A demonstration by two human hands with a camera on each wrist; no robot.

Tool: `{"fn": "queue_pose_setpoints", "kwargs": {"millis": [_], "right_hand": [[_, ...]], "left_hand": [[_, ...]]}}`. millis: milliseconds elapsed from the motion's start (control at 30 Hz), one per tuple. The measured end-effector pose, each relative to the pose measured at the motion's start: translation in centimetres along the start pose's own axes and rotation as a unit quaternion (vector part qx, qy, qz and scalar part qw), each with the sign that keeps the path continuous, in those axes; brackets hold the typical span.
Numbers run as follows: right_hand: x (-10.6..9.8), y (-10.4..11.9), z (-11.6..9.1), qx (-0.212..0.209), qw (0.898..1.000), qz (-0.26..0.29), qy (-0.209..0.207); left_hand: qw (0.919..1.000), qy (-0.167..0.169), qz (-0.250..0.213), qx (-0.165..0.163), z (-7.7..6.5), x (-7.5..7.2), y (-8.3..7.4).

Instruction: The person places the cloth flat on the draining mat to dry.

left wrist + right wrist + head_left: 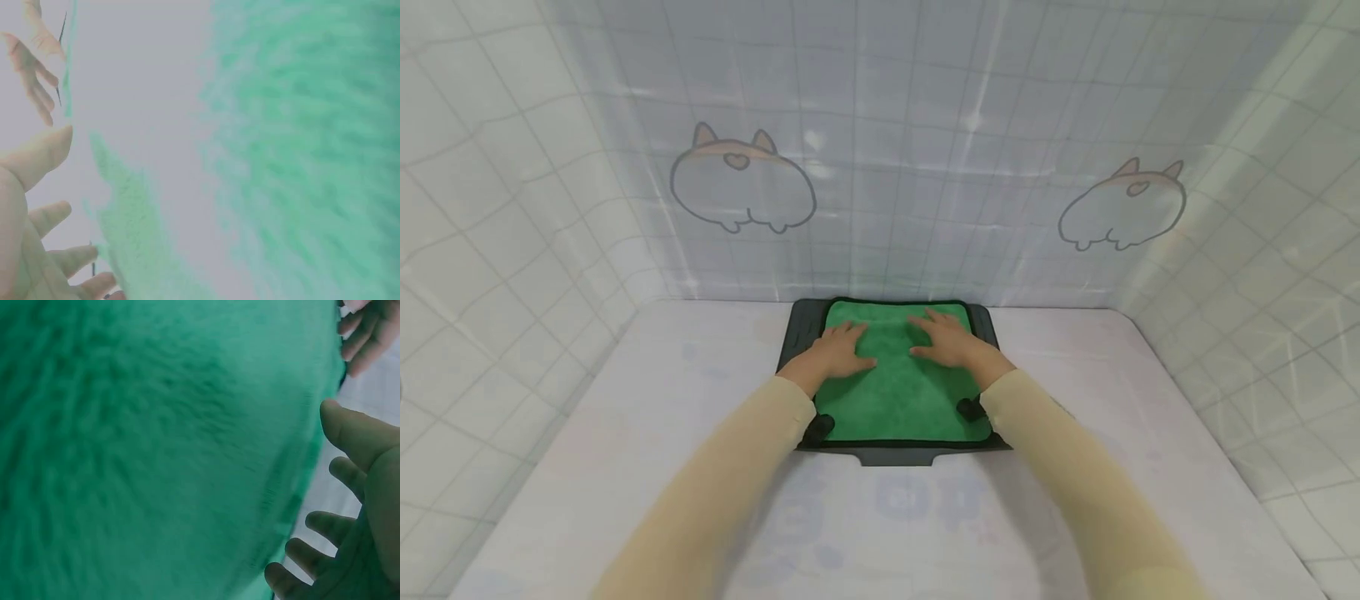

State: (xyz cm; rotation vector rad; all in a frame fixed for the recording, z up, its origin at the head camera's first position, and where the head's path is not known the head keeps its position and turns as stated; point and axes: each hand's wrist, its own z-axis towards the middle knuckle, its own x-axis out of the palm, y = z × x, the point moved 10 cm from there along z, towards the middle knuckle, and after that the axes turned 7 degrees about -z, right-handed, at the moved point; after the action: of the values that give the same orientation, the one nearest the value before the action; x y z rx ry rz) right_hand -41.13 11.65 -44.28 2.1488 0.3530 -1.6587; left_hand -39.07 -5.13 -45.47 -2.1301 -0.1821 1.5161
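Observation:
A green plush cloth with a dark edge lies spread over a dark grey board in the head view. On its left half my left hand rests with the fingers spread. My right hand lies on the right half, fingers also spread and nearly straight. Neither hand grips anything. In the left wrist view the left hand's fingers reach to the pale-lit cloth. The right wrist view shows the right fingers at the fuzzy green surface, much of it blurred and close.
The board sits on a white printed tabletop, against the back wall. White grid-patterned curtains with cartoon animal drawings enclose the back and both sides. Small black wrist devices sit under the sleeves.

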Motion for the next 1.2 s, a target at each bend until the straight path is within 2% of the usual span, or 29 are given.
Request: {"fn": "queue_pose_setpoints", "kwargs": {"millis": [233,433,700,1033,1200], "right_hand": [[1.5,-0.4,0.9,0.034,0.998,-0.027,0.051],[2.0,-0.6,0.8,0.038,0.995,-0.058,0.077],[2.8,-1.2,0.2,0.049,0.990,-0.069,0.109],[3.2,-1.7,-1.8,0.040,0.983,-0.103,0.143],[2.7,-2.0,-2.4,0.035,0.986,-0.064,0.150]], "left_hand": [[0.9990,0.019,0.008,-0.040,1.3,0.3,0.4],[0.9968,0.046,0.006,-0.065,1.6,0.8,0.2],[0.9951,0.065,0.043,-0.060,1.0,1.1,0.4],[0.9936,0.081,0.062,-0.049,0.0,0.4,1.3],[0.9949,0.077,0.052,-0.039,0.0,0.1,1.5]]}}
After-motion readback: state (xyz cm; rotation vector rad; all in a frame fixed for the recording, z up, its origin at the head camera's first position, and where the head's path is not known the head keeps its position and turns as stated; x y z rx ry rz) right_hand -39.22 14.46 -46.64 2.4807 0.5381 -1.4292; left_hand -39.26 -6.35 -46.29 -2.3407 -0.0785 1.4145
